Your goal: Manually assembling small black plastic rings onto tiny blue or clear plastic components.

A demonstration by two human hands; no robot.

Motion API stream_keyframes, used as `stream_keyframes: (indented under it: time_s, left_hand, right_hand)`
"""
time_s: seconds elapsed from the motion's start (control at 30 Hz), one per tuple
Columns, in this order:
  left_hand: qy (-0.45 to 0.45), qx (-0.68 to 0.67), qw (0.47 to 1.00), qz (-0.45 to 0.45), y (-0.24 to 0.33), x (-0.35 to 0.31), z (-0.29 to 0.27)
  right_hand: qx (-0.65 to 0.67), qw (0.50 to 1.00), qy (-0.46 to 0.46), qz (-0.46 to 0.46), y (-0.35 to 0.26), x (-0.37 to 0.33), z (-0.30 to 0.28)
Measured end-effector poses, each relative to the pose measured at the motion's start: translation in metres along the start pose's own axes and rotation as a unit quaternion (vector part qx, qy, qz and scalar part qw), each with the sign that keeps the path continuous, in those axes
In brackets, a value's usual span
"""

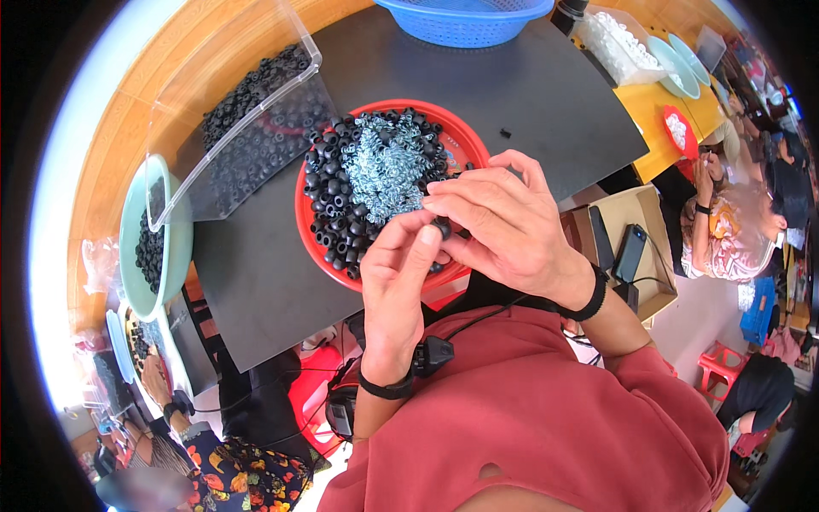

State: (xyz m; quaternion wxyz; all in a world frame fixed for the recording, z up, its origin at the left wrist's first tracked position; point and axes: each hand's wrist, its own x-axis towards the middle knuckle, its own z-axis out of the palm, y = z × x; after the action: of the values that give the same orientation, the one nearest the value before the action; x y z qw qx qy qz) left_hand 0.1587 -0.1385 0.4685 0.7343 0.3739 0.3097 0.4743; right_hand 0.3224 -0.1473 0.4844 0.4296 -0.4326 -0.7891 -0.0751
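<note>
One black mat (546,94) covers the wooden table (153,68); co-workers sit nearby.

A clear plastic box (247,128) of black rubber rings is lying tilted at the black table's (529,94) left edge, leaning over a pale green round bowl (141,230). A blue mesh plastic basket (465,19) is sitting at the far edge. A clear tub of white parts (618,47) is standing at the far right corner.

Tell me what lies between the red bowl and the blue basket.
In the head view, only bare black mat separates the red bowl from the blue basket; one small black piece lies off to the side.
</note>
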Motion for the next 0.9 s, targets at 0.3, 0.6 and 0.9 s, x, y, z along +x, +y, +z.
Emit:
stream_keyframes:
  time_s: [0.3, 0.6, 0.9]
  left_hand:
    - [-0.016, -0.012, 1.000, 0.004, -0.0056, 0.0026, -0.0025]
    - [-0.003, -0.045, 0.999, 0.004, -0.0073, 0.0039, -0.0084]
    - [0.010, -0.074, 0.997, -0.007, -0.0086, 0.0019, -0.0043]
  right_hand:
    - [0.019, 1.000, -0.011, 0.021, 0.0002, 0.0015, -0.0019]
    - [0.130, 0.989, -0.047, 0.048, 0.0066, 0.0024, -0.0048]
    - [0.093, 0.994, -0.057, 0.023, 0.0035, 0.0071, -0.0104]
